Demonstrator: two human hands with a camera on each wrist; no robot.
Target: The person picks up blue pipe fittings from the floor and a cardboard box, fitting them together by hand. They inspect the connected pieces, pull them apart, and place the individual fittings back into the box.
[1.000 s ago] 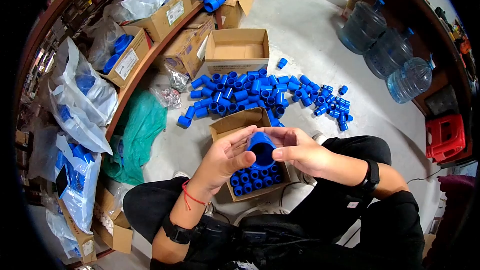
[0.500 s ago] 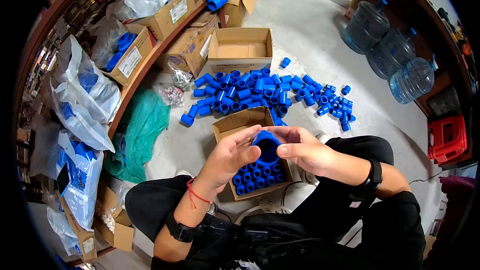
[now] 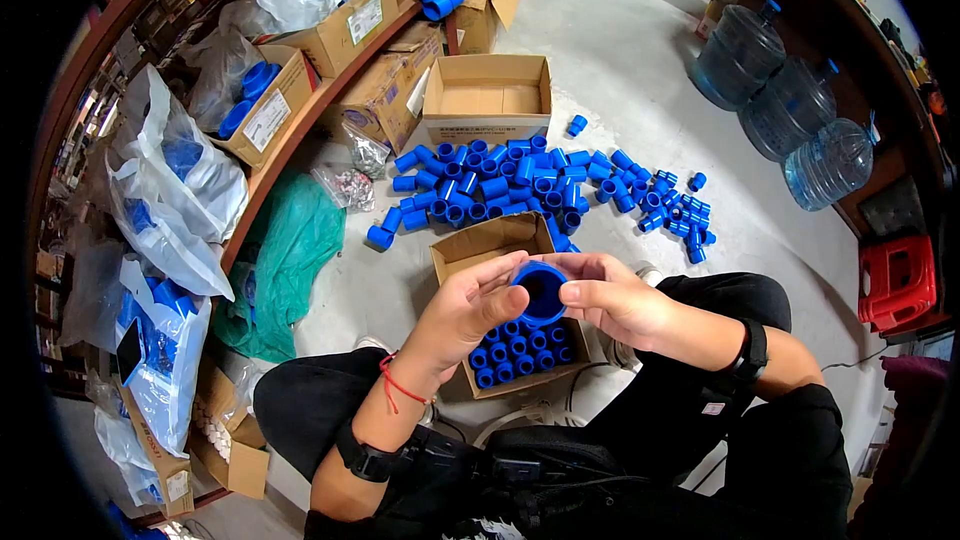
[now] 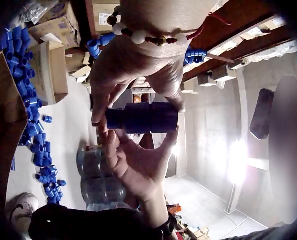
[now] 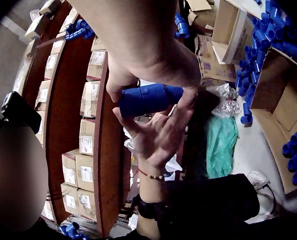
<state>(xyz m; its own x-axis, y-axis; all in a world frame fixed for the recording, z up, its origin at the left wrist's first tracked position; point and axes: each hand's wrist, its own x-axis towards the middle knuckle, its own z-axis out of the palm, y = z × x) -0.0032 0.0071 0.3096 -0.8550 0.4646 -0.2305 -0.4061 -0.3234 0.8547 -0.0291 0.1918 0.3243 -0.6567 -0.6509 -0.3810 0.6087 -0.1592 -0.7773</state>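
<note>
Both hands hold one blue plastic pipe fitting, its open round mouth facing the head camera. From the side, in the left wrist view, the fitting is a stepped cylinder, narrower at one end. My left hand grips it from the left, thumb at the mouth's rim and fingers toward the far end. On the other side, my right hand holds it likewise, thumb on the rim. Below them stands an open cardboard box with rows of upright blue fittings inside; the hands partly hide it.
Many loose blue fittings lie heaped on the floor beyond the box. Behind them is another open carton. Shelving with bagged fittings and a green bag line the left. Large water bottles and a red container stand right.
The scene has shifted slightly right in the head view. Both hands keep their hold on the fitting, whose mouth has turned a little more toward the head camera.
</note>
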